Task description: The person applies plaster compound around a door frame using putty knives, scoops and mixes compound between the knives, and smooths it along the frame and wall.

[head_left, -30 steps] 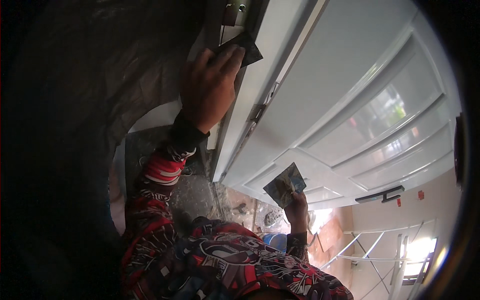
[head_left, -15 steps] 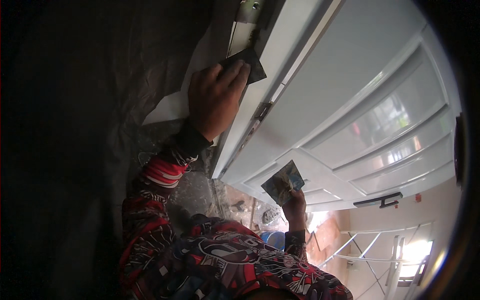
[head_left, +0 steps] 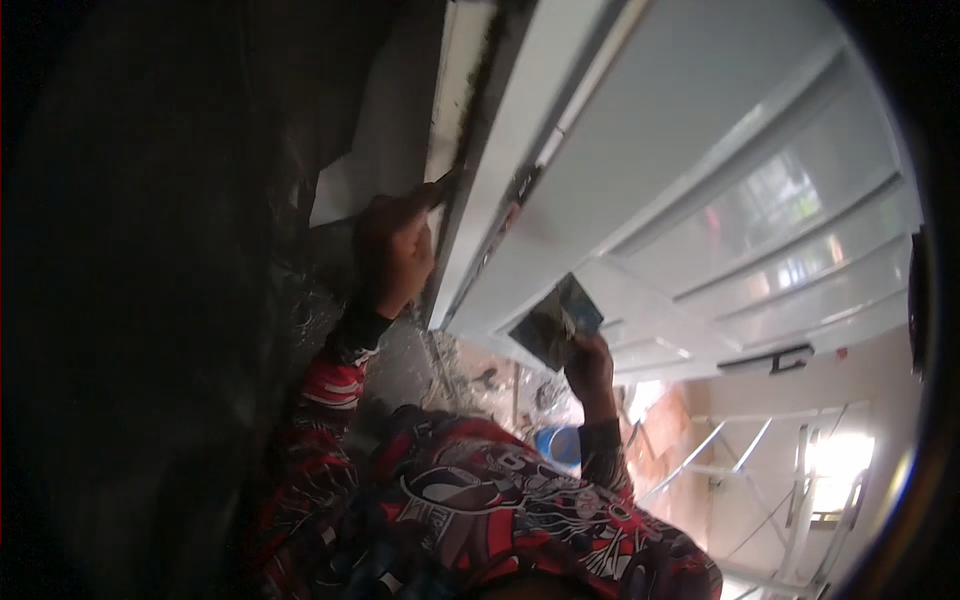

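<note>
My left hand [head_left: 395, 250] is closed on a dark, square filler spreader [head_left: 450, 181], now turned nearly edge-on. It is at the gap between the white door frame [head_left: 490, 165] and a pale, rough strip [head_left: 458, 75] along the wall. Lower and to the right, my right hand [head_left: 588, 372] grips a second filler spreader [head_left: 557, 322], a dark square plate with greyish smears on its face. That one is held in front of the white panelled door [head_left: 680, 200], apart from the frame. The left fingertips are blurred and partly in shadow.
The door stands open, with a dark handle [head_left: 765, 360] near its lower right edge. Dark sheeting [head_left: 200, 250] hangs on the left. Below are a blue bucket [head_left: 557, 445] and rubble on the floor. A pale metal frame like scaffolding [head_left: 750, 450] stands at the lower right.
My left hand has moved down along the frame, and its spreader has turned from flat-on to nearly edge-on. My right hand has risen slightly with its spreader. The view has shifted a little.
</note>
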Tool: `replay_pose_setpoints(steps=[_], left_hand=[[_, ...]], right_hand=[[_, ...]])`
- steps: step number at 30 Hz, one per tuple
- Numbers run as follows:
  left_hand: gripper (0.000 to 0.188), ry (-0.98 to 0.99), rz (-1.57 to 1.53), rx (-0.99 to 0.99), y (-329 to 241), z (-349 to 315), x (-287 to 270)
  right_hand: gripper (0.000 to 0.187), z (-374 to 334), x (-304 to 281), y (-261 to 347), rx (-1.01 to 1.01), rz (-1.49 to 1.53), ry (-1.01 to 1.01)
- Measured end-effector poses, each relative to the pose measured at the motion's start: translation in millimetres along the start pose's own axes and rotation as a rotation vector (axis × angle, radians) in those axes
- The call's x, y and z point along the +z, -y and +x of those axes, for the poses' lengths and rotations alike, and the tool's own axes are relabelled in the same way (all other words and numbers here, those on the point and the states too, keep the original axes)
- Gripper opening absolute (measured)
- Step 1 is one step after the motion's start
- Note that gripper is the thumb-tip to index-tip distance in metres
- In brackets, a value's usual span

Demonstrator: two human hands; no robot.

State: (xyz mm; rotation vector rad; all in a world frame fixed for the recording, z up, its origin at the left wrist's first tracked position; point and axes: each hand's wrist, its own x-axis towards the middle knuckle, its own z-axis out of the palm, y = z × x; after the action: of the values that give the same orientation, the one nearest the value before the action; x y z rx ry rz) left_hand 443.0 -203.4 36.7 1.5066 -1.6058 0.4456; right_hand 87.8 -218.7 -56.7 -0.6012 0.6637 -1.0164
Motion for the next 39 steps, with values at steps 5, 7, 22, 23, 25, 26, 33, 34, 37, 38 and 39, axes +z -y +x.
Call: replay_pose_setpoints(steps=[5, 7, 22, 23, 25, 26, 33, 34, 37, 38, 39], left_hand=[[0.02, 0.198, -1.131, -0.848, -11, -28, -9], [0.021, 0.249, -1.166, -0.884, -17, -28, -10], [0.037, 0.544, -0.841, 0.048, -48, 2, -15], [0.035, 0.59, -0.765, 0.09, -49, 2, -16], [0.034, 0.632, -0.688, 0.138, -54, 6, -16], [0.035, 0.598, -0.678, 0.125, -58, 7, -15], [0.033, 0.537, -0.647, 0.163, -69, 1, -9], [0.033, 0.539, -0.649, 0.165, -70, 1, -9], [0.031, 0.61, -0.679, 0.097, -76, -5, -10], [0.029, 0.619, -0.687, 0.074, -77, -11, -8], [0.028, 0.625, -0.695, 0.053, -76, -14, -5]], right_hand=[[0.039, 18, 42, 13, -0.007, -0.252, 0.053], [0.038, 22, 53, 14, 0.004, -0.126, 0.052], [0.034, 19, 62, 33, -0.007, -0.067, 0.019], [0.033, 18, 61, 33, -0.017, -0.102, 0.02], [0.033, 17, 63, 33, -0.038, -0.142, 0.004], [0.032, 17, 64, 33, -0.054, -0.186, -0.008], [0.031, 18, 64, 24, -0.128, -0.357, -0.031], [0.03, 18, 62, 23, -0.139, -0.385, -0.013], [0.031, 17, 60, 20, -0.157, -0.44, 0.016], [0.032, 15, 60, 19, -0.168, -0.467, 0.027], [0.032, 15, 62, 19, -0.167, -0.467, 0.027]])
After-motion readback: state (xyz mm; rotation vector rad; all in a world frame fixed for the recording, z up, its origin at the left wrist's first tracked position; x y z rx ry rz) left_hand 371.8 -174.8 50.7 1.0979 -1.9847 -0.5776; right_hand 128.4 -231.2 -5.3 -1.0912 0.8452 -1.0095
